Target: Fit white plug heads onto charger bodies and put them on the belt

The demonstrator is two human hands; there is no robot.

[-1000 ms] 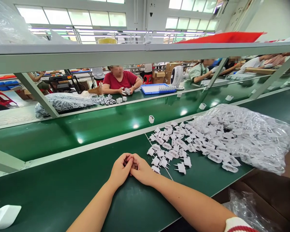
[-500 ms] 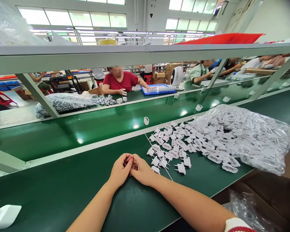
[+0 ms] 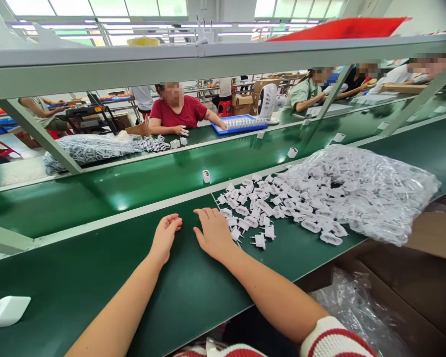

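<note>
My left hand [image 3: 164,239] is just above the green worktop [image 3: 96,277], its fingers loosely bent and nothing seen in them. To its right, my right hand [image 3: 215,233] has its fingers stretched out and apart, also holding nothing. A gap separates the two hands. Right beside my right hand lies a loose heap of white two-pin plug parts [image 3: 259,241], some on their sides. Behind the heap, a clear plastic bag [image 3: 390,198] full of the same parts lies on its side, its mouth towards the heap.
A green conveyor belt [image 3: 163,186] beyond the worktop carries white plug housings [image 3: 206,176]. A white moulded piece [image 3: 7,311] lies at the left. A shelf beam [image 3: 134,67] crosses overhead. Opposite, a person in a red top [image 3: 178,114] touches a blue tray [image 3: 241,130].
My hands, clasped together before, have come apart and opened. The right hand lies near the heap's left edge. The camera view has tilted down and shifted a little.
</note>
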